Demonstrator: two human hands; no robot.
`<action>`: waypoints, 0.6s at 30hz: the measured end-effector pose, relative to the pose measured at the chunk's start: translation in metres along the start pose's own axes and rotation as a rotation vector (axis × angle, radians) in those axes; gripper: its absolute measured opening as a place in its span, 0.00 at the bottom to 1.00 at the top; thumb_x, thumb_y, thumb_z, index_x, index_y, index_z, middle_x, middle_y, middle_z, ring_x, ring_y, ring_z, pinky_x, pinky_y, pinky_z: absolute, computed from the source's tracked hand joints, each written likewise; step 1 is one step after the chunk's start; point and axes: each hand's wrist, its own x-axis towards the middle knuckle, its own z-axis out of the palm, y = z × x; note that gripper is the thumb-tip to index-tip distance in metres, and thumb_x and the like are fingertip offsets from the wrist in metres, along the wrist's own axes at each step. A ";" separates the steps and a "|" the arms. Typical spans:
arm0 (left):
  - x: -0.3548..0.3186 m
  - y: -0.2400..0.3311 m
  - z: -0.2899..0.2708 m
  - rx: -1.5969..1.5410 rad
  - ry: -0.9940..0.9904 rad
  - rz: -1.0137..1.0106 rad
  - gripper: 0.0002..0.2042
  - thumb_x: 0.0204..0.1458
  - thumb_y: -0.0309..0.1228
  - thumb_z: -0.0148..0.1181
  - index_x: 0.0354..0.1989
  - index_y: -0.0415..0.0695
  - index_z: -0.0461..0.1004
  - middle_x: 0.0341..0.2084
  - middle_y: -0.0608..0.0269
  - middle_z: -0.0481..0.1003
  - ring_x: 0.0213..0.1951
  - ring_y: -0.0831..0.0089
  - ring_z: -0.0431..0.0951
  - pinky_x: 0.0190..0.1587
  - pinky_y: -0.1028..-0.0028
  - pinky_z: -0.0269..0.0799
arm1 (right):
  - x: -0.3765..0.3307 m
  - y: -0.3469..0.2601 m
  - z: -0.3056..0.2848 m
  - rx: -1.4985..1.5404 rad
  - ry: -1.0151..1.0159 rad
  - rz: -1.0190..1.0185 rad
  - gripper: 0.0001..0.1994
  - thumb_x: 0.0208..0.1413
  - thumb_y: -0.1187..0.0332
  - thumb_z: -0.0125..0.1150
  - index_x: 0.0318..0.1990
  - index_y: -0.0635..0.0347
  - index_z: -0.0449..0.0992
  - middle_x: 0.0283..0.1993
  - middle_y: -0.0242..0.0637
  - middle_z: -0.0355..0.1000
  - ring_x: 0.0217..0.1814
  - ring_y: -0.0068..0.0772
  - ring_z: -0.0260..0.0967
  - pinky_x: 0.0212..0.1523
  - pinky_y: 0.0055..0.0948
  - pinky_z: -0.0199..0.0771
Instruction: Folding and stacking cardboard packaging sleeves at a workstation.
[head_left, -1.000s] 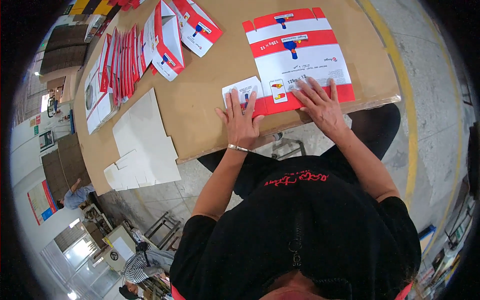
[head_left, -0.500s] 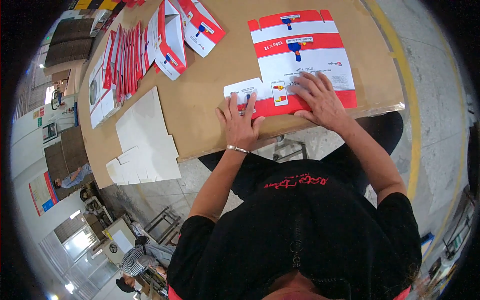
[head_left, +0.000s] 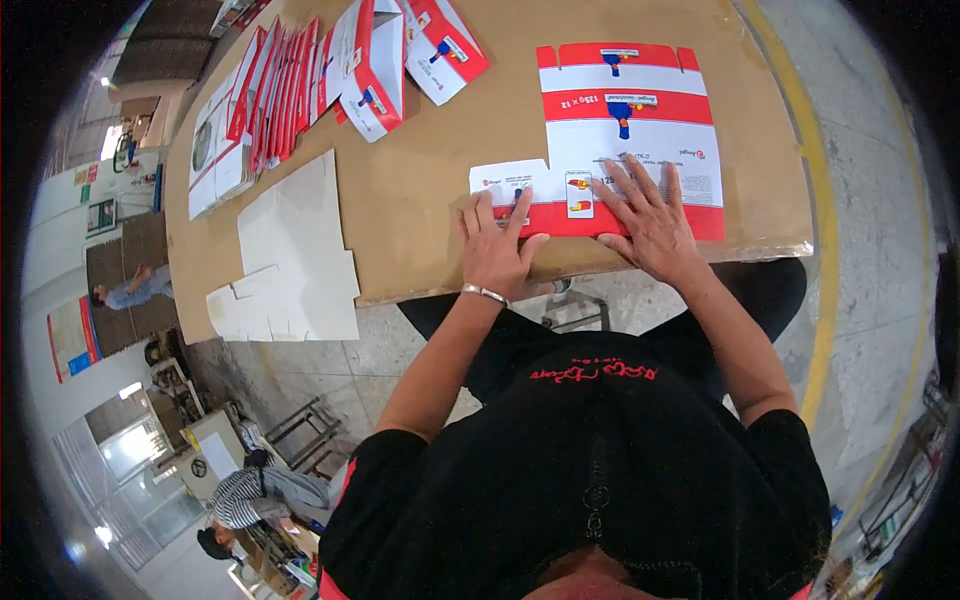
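A red and white printed carton [head_left: 633, 133] lies flat on the brown tabletop in front of me, its lower edge close to the table's near edge. My left hand [head_left: 496, 243] rests with fingers spread on the small side panel at the carton's left. On the larger printed panel, my right hand [head_left: 655, 222] lies flat, fingers fanned out and pointing away from me. Neither hand grips anything. The fingers cover part of the print under them.
To the far left stands a row of folded red and white cartons [head_left: 285, 90], with a partly opened carton [head_left: 375, 80] beside it. A plain white cardboard blank [head_left: 300, 262] lies at the table's left. Beyond, a person in a striped shirt [head_left: 240, 497] bends over.
The whole view has shifted a little, so the carton and table appear slightly further right. My right hand's fingers are straighter and more spread; my left hand stays on the side panel.
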 end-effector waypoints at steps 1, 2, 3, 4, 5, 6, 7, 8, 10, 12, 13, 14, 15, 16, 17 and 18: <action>0.003 -0.003 0.002 -0.005 0.010 -0.012 0.30 0.51 0.52 0.55 0.63 0.60 0.63 0.59 0.42 0.56 0.63 0.45 0.52 0.60 0.38 0.45 | 0.000 0.001 -0.001 -0.013 -0.003 -0.004 0.35 0.55 0.38 0.45 0.69 0.37 0.53 0.74 0.29 0.43 0.77 0.36 0.33 0.70 0.62 0.24; 0.006 -0.007 0.006 -0.024 0.012 0.020 0.30 0.50 0.51 0.57 0.63 0.59 0.64 0.61 0.44 0.54 0.64 0.45 0.50 0.61 0.39 0.43 | 0.000 0.002 -0.001 -0.025 -0.007 -0.007 0.35 0.55 0.38 0.45 0.69 0.37 0.53 0.74 0.29 0.43 0.77 0.37 0.33 0.70 0.62 0.24; 0.009 -0.009 0.010 -0.043 0.013 0.052 0.30 0.49 0.50 0.59 0.62 0.58 0.65 0.62 0.45 0.53 0.65 0.46 0.49 0.62 0.40 0.41 | 0.001 0.004 -0.001 -0.034 -0.010 -0.020 0.35 0.55 0.38 0.45 0.69 0.37 0.53 0.74 0.29 0.43 0.77 0.37 0.33 0.70 0.62 0.24; 0.012 -0.008 0.011 -0.052 0.024 0.039 0.30 0.49 0.50 0.59 0.62 0.58 0.65 0.62 0.45 0.53 0.65 0.46 0.49 0.62 0.40 0.41 | 0.003 0.005 -0.002 -0.029 -0.007 -0.024 0.35 0.55 0.38 0.46 0.69 0.37 0.53 0.74 0.29 0.43 0.77 0.37 0.33 0.70 0.62 0.25; 0.014 -0.007 0.012 -0.087 0.030 0.007 0.31 0.46 0.49 0.62 0.61 0.57 0.66 0.63 0.46 0.52 0.66 0.46 0.48 0.63 0.40 0.40 | 0.005 0.006 -0.002 -0.025 -0.004 -0.030 0.35 0.55 0.39 0.46 0.68 0.38 0.54 0.74 0.29 0.43 0.77 0.37 0.33 0.70 0.61 0.26; 0.018 -0.005 0.013 -0.124 0.039 -0.025 0.33 0.44 0.49 0.65 0.60 0.55 0.67 0.65 0.48 0.51 0.67 0.46 0.46 0.63 0.40 0.38 | 0.007 0.007 -0.004 -0.038 -0.008 -0.049 0.35 0.55 0.39 0.46 0.68 0.38 0.54 0.74 0.29 0.43 0.77 0.37 0.33 0.70 0.61 0.26; 0.024 -0.004 0.012 -0.137 0.063 -0.047 0.33 0.44 0.49 0.65 0.60 0.55 0.67 0.65 0.48 0.51 0.67 0.46 0.46 0.63 0.40 0.38 | 0.008 0.006 -0.007 -0.043 -0.005 -0.046 0.35 0.55 0.39 0.47 0.68 0.39 0.54 0.74 0.30 0.44 0.77 0.38 0.33 0.70 0.61 0.27; 0.033 -0.003 0.011 -0.137 0.072 -0.104 0.35 0.40 0.49 0.67 0.61 0.56 0.66 0.66 0.50 0.49 0.67 0.48 0.45 0.64 0.41 0.37 | 0.013 0.004 -0.009 -0.043 0.004 -0.055 0.34 0.55 0.40 0.47 0.68 0.40 0.55 0.74 0.31 0.44 0.77 0.38 0.34 0.70 0.60 0.28; 0.060 -0.008 0.016 -0.149 0.106 -0.197 0.39 0.35 0.49 0.70 0.61 0.56 0.67 0.67 0.53 0.49 0.68 0.50 0.45 0.65 0.42 0.36 | 0.014 -0.001 -0.009 -0.013 0.008 -0.063 0.34 0.55 0.42 0.49 0.67 0.41 0.56 0.73 0.32 0.45 0.76 0.40 0.35 0.70 0.58 0.29; 0.097 -0.013 0.035 -0.217 0.180 -0.235 0.39 0.33 0.49 0.72 0.59 0.56 0.67 0.66 0.52 0.52 0.68 0.49 0.46 0.65 0.40 0.35 | 0.012 0.000 -0.013 0.012 0.009 -0.110 0.33 0.55 0.46 0.53 0.66 0.47 0.58 0.72 0.33 0.49 0.75 0.42 0.41 0.71 0.53 0.33; 0.112 -0.009 0.032 -0.168 0.139 -0.239 0.39 0.32 0.49 0.72 0.59 0.56 0.67 0.66 0.51 0.52 0.68 0.49 0.46 0.65 0.39 0.35 | 0.001 0.001 -0.010 0.103 0.067 -0.147 0.32 0.55 0.52 0.56 0.65 0.54 0.60 0.68 0.39 0.56 0.71 0.45 0.50 0.69 0.48 0.43; 0.115 -0.009 0.038 -0.186 0.123 -0.246 0.37 0.34 0.48 0.71 0.58 0.55 0.68 0.66 0.49 0.52 0.68 0.50 0.47 0.65 0.39 0.36 | -0.015 -0.004 -0.005 0.199 0.042 -0.051 0.29 0.50 0.56 0.63 0.60 0.55 0.66 0.62 0.41 0.63 0.65 0.46 0.58 0.64 0.48 0.52; 0.108 -0.007 0.042 -0.224 0.133 -0.214 0.36 0.38 0.47 0.69 0.59 0.53 0.67 0.66 0.47 0.52 0.67 0.50 0.49 0.67 0.47 0.39 | -0.035 -0.013 -0.009 0.250 0.050 -0.016 0.23 0.48 0.60 0.65 0.52 0.57 0.73 0.56 0.44 0.68 0.58 0.49 0.62 0.60 0.47 0.58; 0.092 -0.005 0.051 -0.429 0.222 -0.187 0.34 0.43 0.46 0.66 0.61 0.50 0.65 0.64 0.46 0.55 0.66 0.50 0.53 0.68 0.55 0.44 | -0.054 -0.026 -0.016 0.395 0.125 -0.030 0.18 0.48 0.63 0.66 0.46 0.60 0.75 0.53 0.45 0.70 0.56 0.47 0.65 0.56 0.43 0.63; 0.074 0.008 0.037 -0.542 0.126 -0.222 0.35 0.45 0.46 0.64 0.63 0.47 0.62 0.63 0.45 0.57 0.65 0.49 0.55 0.67 0.59 0.47 | -0.076 -0.032 -0.014 0.756 -0.103 0.298 0.16 0.50 0.64 0.65 0.45 0.62 0.75 0.52 0.44 0.71 0.52 0.42 0.68 0.51 0.38 0.68; 0.054 0.021 0.038 -0.711 0.195 -0.216 0.37 0.46 0.46 0.64 0.64 0.44 0.60 0.63 0.44 0.58 0.65 0.51 0.55 0.66 0.58 0.48 | -0.092 -0.034 -0.001 1.038 -0.125 0.398 0.20 0.53 0.62 0.64 0.50 0.63 0.71 0.51 0.43 0.71 0.48 0.37 0.70 0.47 0.36 0.71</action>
